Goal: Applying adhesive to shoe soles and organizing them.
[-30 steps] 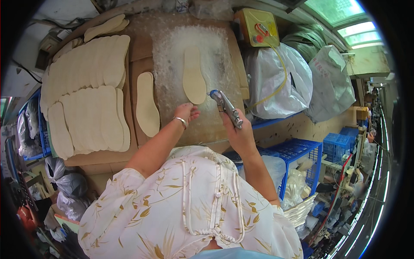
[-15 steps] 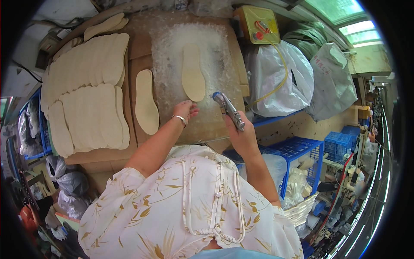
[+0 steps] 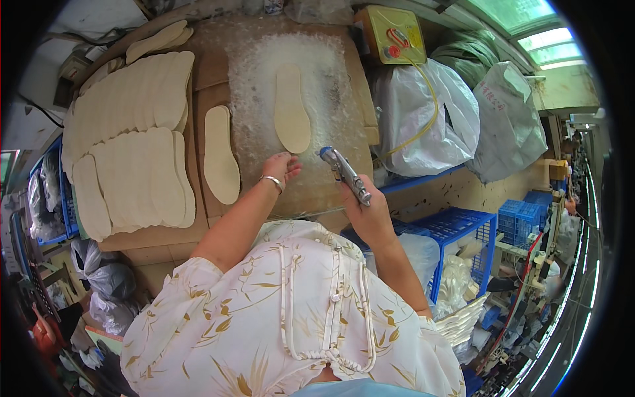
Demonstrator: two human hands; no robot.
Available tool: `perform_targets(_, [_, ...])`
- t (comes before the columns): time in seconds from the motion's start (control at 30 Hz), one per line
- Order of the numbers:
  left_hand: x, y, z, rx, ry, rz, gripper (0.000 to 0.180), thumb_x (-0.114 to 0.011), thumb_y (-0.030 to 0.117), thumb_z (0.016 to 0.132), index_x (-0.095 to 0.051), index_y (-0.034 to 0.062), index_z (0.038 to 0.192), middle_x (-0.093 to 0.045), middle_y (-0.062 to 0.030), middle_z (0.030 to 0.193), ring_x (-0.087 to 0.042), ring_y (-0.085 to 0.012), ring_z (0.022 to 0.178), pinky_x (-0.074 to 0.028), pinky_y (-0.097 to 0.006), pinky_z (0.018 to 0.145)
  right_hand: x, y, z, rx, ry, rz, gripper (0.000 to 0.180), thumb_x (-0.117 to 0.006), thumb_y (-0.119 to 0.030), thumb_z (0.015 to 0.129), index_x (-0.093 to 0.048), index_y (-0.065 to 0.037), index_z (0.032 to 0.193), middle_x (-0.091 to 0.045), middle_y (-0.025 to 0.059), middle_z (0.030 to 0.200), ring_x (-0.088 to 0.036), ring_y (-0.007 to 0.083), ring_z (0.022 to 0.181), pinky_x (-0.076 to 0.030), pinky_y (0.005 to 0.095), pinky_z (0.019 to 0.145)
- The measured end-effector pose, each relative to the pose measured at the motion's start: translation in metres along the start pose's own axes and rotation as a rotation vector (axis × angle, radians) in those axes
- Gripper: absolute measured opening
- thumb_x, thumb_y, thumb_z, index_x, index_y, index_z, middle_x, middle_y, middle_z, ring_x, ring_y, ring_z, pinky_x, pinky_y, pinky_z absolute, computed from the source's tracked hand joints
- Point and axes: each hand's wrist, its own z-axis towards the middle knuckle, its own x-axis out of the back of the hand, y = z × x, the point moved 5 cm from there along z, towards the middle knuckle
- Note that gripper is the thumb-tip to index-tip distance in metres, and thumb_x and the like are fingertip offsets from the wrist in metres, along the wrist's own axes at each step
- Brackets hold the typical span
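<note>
A cream insole (image 3: 292,109) lies flat on the whitish, crusted patch of the work surface, its wider end toward me. My left hand (image 3: 282,170) is at that near end, fingers curled and fingertips at the edge, apparently pinching it. In my right hand (image 3: 369,210) is a metal spray gun (image 3: 346,173) with a blue nozzle end, its tip just right of the insole and apart from it. The fingers are wrapped round the gun's handle, partly hidden. Left of the patch lies a second cream insole (image 3: 222,155).
Overlapping rows of cream insoles (image 3: 126,99) cover the left of the cardboard-topped table (image 3: 211,59). At the back right stands a yellow can (image 3: 395,30) with a yellowish hose (image 3: 433,112). Beside it are white plastic bags (image 3: 433,122). Blue crates (image 3: 456,228) stand at the lower right.
The spray gun has tilted and shifted slightly left, its nozzle a little nearer the insole. My left hand stays at the insole's near end. The whole view has shifted slightly.
</note>
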Motion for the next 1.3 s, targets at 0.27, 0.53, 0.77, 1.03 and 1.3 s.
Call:
perform_targets(0.27, [0.001,-0.002,-0.002,0.0,0.01,0.01,0.033,-0.05,0.011,0.093,-0.047,0.001,0.124,-0.06,-0.012,0.105,-0.065,-0.025,0.081,-0.056,-0.033,0.066,-0.002,0.002,-0.01,0.032,0.01,-0.005,0.019,-0.063,-0.019,0.089,-0.055,-0.002,0.094,-0.058,0.0166,0.067,-0.058,0.0306,0.059,-0.045,0.0349,0.057])
perform_targets(0.53, [0.001,-0.003,-0.003,-0.005,-0.003,0.005,0.037,-0.05,0.01,0.092,-0.045,0.0018,0.128,-0.061,-0.0115,0.106,-0.065,-0.024,0.081,-0.056,-0.032,0.065,0.001,0.006,-0.008,0.009,0.038,-0.035,0.019,-0.063,-0.019,0.089,-0.055,-0.003,0.094,-0.058,0.0169,0.067,-0.057,0.0316,0.058,-0.045,0.0354,0.056])
perform_targets(0.77, [0.001,-0.004,-0.004,0.004,-0.015,0.009,0.041,-0.049,0.008,0.091,-0.043,0.0028,0.131,-0.06,-0.0107,0.105,-0.065,-0.0241,0.081,-0.056,-0.032,0.065,0.001,0.012,-0.012,-0.029,0.056,-0.038,0.018,-0.063,-0.018,0.089,-0.055,-0.003,0.095,-0.058,0.0167,0.067,-0.058,0.0309,0.058,-0.045,0.0359,0.056])
perform_targets(1.03, [-0.001,-0.003,-0.008,0.032,-0.052,0.02,0.053,-0.041,-0.002,0.087,-0.035,0.0046,0.139,-0.057,-0.0112,0.111,-0.065,-0.0238,0.082,-0.056,-0.032,0.066,-0.001,0.012,-0.015,-0.038,0.068,-0.071,0.019,-0.063,-0.018,0.089,-0.055,-0.003,0.096,-0.059,0.0177,0.069,-0.06,0.0331,0.063,-0.046,0.0365,0.058])
perform_targets(1.3, [0.002,-0.003,-0.01,0.046,-0.084,0.02,0.056,-0.039,-0.001,0.087,-0.032,0.0061,0.142,-0.057,-0.0109,0.114,-0.063,-0.0236,0.085,-0.056,-0.033,0.07,0.0,0.015,-0.024,-0.057,0.035,-0.032,0.018,-0.063,-0.017,0.088,-0.055,-0.002,0.095,-0.06,0.0174,0.07,-0.06,0.0335,0.063,-0.045,0.0349,0.057])
